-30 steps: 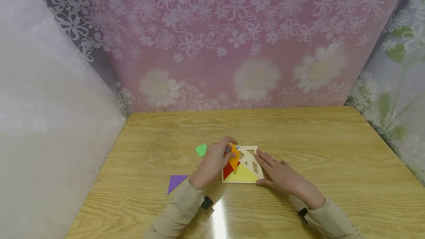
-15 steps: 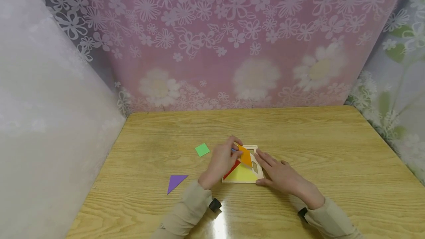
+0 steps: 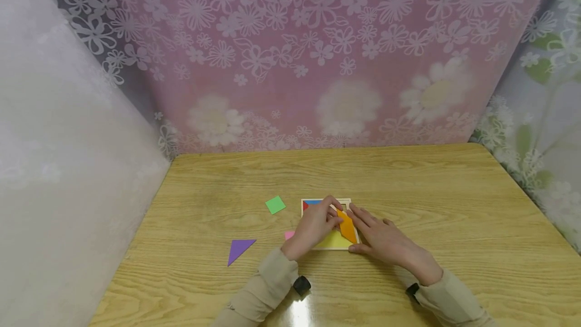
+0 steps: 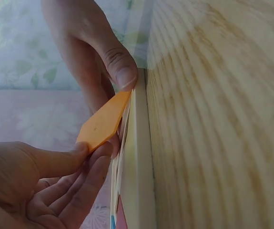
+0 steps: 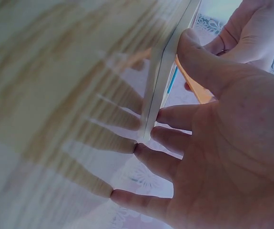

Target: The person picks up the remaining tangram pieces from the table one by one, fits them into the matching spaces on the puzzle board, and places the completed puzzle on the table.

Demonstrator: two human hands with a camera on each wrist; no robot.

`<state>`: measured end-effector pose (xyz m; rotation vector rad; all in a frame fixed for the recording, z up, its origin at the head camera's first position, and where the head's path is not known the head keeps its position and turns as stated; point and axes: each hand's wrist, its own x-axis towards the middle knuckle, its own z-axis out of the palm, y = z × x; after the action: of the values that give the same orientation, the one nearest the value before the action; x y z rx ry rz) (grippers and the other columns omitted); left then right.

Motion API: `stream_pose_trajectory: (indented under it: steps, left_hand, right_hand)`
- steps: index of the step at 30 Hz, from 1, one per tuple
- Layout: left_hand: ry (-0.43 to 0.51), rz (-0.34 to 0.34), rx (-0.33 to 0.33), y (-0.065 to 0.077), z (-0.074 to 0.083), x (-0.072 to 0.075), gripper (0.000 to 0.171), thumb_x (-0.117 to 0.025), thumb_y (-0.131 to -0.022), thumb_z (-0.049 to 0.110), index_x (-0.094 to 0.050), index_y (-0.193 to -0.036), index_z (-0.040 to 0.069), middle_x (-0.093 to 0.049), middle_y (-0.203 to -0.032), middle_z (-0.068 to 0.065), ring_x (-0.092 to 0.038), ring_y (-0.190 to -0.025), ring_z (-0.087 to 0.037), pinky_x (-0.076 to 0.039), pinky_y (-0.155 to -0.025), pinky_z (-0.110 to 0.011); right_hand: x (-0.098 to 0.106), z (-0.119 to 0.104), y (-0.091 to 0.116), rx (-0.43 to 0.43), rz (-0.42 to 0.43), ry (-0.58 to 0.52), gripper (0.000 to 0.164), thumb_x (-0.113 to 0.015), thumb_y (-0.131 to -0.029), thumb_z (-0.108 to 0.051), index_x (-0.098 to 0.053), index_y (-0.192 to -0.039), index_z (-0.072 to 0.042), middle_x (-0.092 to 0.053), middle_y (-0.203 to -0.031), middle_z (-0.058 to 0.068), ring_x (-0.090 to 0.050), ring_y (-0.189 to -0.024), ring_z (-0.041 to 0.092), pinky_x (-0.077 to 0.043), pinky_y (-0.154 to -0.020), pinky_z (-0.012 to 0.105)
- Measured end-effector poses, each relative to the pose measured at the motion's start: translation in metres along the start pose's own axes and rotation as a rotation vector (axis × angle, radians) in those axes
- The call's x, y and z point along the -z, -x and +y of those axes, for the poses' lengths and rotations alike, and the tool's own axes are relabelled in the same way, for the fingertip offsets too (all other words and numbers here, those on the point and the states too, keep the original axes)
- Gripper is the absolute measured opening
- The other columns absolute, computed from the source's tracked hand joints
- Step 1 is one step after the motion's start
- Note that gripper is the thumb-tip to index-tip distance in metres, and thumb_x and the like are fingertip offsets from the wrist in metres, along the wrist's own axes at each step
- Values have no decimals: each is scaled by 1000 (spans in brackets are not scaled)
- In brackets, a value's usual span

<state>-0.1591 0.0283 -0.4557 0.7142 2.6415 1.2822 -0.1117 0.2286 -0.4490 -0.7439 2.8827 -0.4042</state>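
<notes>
My left hand [image 3: 315, 226] pinches an orange parallelogram tangram piece [image 3: 347, 228] between thumb and fingers. In the left wrist view the orange piece [image 4: 103, 121] is tilted over the tray, one end beside the right thumb. The square wooden puzzle tray [image 3: 340, 199] lies flat, with a yellow piece [image 3: 331, 241], a blue piece [image 3: 312, 202] and a red piece [image 3: 305, 207] inside; the left hand hides much of it. My right hand [image 3: 386, 241] rests along the tray's right side, and its fingers [image 5: 158, 162] spread with tips at the tray edge and tabletop.
A green square [image 3: 275, 205] and a purple triangle [image 3: 241, 250] lie on the wooden table [image 3: 204, 191] left of the tray. Part of a pink piece [image 3: 289, 235] shows by the left wrist. Floral curtains [image 3: 272, 64] border the table's back and sides.
The left hand has carried the orange piece rightward across the tray to the right hand's fingers and turned it flatter. The green square and pink piece show more clearly. The right hand stays put.
</notes>
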Motion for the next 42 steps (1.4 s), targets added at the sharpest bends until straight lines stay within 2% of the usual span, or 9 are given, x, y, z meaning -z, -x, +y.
stream_pose_trajectory:
  steps: [7,11,18,21,28,32,37,42]
  left_hand:
    - [-27,-33,23,-3,0,-1,24,-74,-93,13,-64,-115,7,-75,-94,-3,-69,-79,-6,-51,-68,-16]
    - [-62,-44,20,-6,-1,-3,29,-78,-90,14,-66,-116,6,-72,-91,0,-65,-76,-3,-50,-67,-14]
    - [-277,-50,-28,-8,-3,-5,40,-84,-85,25,-71,-119,8,-64,-91,2,-52,-71,-2,-43,-65,-15]
    - [-324,-58,-35,-8,-2,-6,42,-84,-85,27,-72,-120,7,-63,-89,2,-51,-72,-4,-41,-64,-15]
    - [-324,-68,-64,-7,-2,-6,44,-85,-83,25,-73,-121,5,-63,-84,1,-50,-70,-5,-41,-62,-15]
    - [-286,-38,-70,-6,-4,-3,33,-80,-89,20,-73,-118,6,-69,-91,0,-58,-73,-4,-45,-65,-14]
    - [-265,39,-75,-7,-11,11,17,-70,-97,17,-75,-112,9,-73,-90,1,-60,-69,-4,-46,-61,-14]
    - [-222,102,-33,-5,-17,33,16,-67,-99,17,-75,-112,10,-74,-94,0,-60,-69,-7,-45,-55,-16]
  right_hand:
    - [0,0,1,-2,-2,-3,79,-67,-96,-43,-37,-155,0,-30,-163,20,-41,-142,42,-37,-97,76]
    - [0,0,0,0,-2,-3,80,-67,-96,-44,-36,-155,0,-29,-163,20,-41,-142,42,-37,-97,76]
    - [-2,-1,1,3,16,3,82,-67,-95,-45,-35,-155,1,-31,-162,20,-42,-141,42,-38,-97,76]
    - [-2,-2,2,3,20,-1,84,-67,-95,-45,-33,-156,1,-31,-162,20,-42,-141,42,-38,-97,76]
    - [-2,-4,2,-7,11,5,83,-68,-95,-43,-32,-157,1,-30,-163,20,-41,-142,42,-37,-97,76]
    - [-2,-5,2,-5,13,8,82,-68,-95,-42,-35,-156,1,-31,-162,20,-42,-141,41,-37,-97,76]
    - [-2,-5,1,-9,-2,7,80,-67,-96,-42,-35,-156,1,-29,-163,20,-41,-142,41,-37,-98,76]
    - [-1,-5,1,-22,-13,-2,81,-67,-96,-43,-35,-156,0,-29,-163,20,-41,-142,41,-36,-99,75]
